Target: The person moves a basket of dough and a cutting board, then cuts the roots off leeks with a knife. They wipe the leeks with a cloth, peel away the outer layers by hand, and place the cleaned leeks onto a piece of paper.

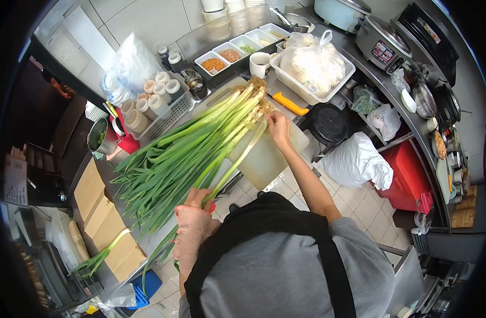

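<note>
A large heap of scallions [200,132] lies slantwise over the counter and a pale cutting board [269,167], roots at the far end, green leaves spreading towards the left. One single scallion [239,161] is stretched between my hands, apart from the heap. My left hand [198,198], with a pink cloth cover on the wrist, is closed around its green part. At the white root end, the fingers of my right hand [278,129] pinch the stalk. A knife with a yellow handle [290,103] lies just beyond my right hand.
Behind the heap stand a basket of bottles [166,114], a topping tray [229,55], a white mug [260,65] and a white basket with a bagged item [313,69]. On flattened cardboard [108,222] at left lies another scallion [101,258]. A black stool [328,123] stands right.
</note>
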`<action>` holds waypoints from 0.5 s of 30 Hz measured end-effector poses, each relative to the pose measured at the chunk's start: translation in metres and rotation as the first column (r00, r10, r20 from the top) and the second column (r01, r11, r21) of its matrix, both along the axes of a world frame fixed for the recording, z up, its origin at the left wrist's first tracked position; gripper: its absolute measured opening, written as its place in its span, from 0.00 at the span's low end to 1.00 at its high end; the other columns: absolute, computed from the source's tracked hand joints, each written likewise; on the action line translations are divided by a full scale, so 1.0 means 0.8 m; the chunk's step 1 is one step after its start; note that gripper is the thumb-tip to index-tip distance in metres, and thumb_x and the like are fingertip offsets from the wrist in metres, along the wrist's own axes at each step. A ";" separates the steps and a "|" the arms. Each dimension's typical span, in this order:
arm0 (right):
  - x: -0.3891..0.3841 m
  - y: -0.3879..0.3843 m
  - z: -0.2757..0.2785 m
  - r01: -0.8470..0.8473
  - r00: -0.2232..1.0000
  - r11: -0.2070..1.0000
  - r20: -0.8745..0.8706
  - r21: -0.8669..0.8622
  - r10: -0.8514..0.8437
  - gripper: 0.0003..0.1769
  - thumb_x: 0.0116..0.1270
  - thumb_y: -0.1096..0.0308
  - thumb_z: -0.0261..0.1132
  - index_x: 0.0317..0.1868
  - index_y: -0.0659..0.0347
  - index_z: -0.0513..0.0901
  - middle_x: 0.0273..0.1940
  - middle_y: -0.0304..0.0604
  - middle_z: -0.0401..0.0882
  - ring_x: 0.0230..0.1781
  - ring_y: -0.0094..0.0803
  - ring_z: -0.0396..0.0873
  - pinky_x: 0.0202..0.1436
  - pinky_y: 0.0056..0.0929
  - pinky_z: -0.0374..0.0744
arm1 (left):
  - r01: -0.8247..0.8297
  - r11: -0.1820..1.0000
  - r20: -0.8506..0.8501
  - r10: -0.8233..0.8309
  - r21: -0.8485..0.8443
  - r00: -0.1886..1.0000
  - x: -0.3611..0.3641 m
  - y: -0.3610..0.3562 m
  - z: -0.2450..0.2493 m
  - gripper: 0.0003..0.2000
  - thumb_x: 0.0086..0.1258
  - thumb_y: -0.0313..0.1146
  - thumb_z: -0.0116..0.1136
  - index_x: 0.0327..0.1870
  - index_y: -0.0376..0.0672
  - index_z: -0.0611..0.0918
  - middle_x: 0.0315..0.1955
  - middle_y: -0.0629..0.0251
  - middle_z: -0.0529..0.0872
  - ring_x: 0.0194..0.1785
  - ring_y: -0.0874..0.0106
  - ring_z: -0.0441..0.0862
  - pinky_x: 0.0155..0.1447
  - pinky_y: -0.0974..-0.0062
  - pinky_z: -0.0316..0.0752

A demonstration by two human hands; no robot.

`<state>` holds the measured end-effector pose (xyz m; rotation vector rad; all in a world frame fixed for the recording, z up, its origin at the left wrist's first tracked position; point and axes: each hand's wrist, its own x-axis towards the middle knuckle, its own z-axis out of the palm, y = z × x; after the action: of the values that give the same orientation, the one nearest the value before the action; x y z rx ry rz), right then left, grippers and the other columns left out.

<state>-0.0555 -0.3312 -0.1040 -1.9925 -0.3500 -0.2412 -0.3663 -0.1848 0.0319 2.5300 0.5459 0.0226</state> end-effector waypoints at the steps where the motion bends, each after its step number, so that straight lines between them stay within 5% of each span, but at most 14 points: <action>1: 0.002 0.002 0.000 0.012 1.000 1.000 0.002 -0.003 -0.012 0.03 0.54 0.80 0.62 0.31 0.68 0.79 0.29 0.54 0.79 0.30 0.47 0.79 0.36 0.37 0.76 | -0.011 1.000 0.021 0.011 -0.025 1.000 -0.002 0.001 -0.003 0.15 0.54 0.29 0.63 0.44 0.51 0.79 0.39 0.67 0.78 0.43 0.67 0.81 0.46 0.71 0.74; 5: 0.013 0.014 -0.005 0.047 0.999 0.999 0.023 -0.001 -0.047 0.02 0.54 0.80 0.62 0.30 0.67 0.78 0.30 0.56 0.79 0.31 0.49 0.79 0.37 0.38 0.76 | -0.031 0.997 0.046 0.035 -0.074 0.998 -0.001 0.004 0.000 0.27 0.37 0.27 0.76 0.44 0.44 0.80 0.37 0.63 0.78 0.41 0.70 0.80 0.48 0.77 0.75; 8: 0.023 0.021 -0.024 0.110 0.984 0.992 0.148 -0.065 -0.099 0.03 0.56 0.76 0.63 0.32 0.65 0.80 0.27 0.53 0.80 0.29 0.40 0.81 0.34 0.33 0.76 | -0.068 0.954 0.100 0.101 -0.292 0.990 0.001 0.000 0.016 0.27 0.37 0.27 0.76 0.45 0.44 0.80 0.36 0.66 0.80 0.41 0.75 0.80 0.48 0.79 0.74; 11: 0.035 0.011 -0.026 0.163 0.985 0.987 0.057 -0.010 -0.162 0.02 0.53 0.78 0.62 0.29 0.66 0.78 0.29 0.56 0.79 0.32 0.49 0.80 0.37 0.39 0.77 | -0.263 0.751 -0.029 0.310 -0.606 0.950 -0.009 0.002 0.037 0.22 0.44 0.18 0.66 0.45 0.42 0.80 0.37 0.67 0.80 0.39 0.78 0.81 0.40 0.80 0.76; 14: 0.035 0.000 -0.011 0.076 0.995 0.997 -0.073 0.022 -0.075 0.03 0.54 0.78 0.62 0.31 0.65 0.79 0.28 0.55 0.79 0.31 0.48 0.80 0.36 0.40 0.77 | -0.418 0.685 -0.197 0.381 -0.597 0.904 -0.012 0.003 0.061 0.28 0.38 0.28 0.76 0.46 0.42 0.79 0.37 0.70 0.81 0.37 0.79 0.79 0.47 0.82 0.73; 15: 0.033 0.000 -0.016 0.025 0.996 0.997 -0.082 -0.070 -0.030 0.07 0.56 0.76 0.63 0.37 0.64 0.82 0.27 0.50 0.79 0.29 0.40 0.79 0.35 0.32 0.76 | -0.373 0.678 -0.174 0.344 -0.633 0.922 -0.012 0.009 0.051 0.25 0.42 0.25 0.71 0.46 0.42 0.79 0.37 0.69 0.81 0.36 0.80 0.78 0.46 0.82 0.73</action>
<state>-0.0290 -0.3314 -0.1164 -2.0700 -0.2812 -0.1653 -0.3761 -0.1777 0.0729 1.7017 0.8871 -0.0680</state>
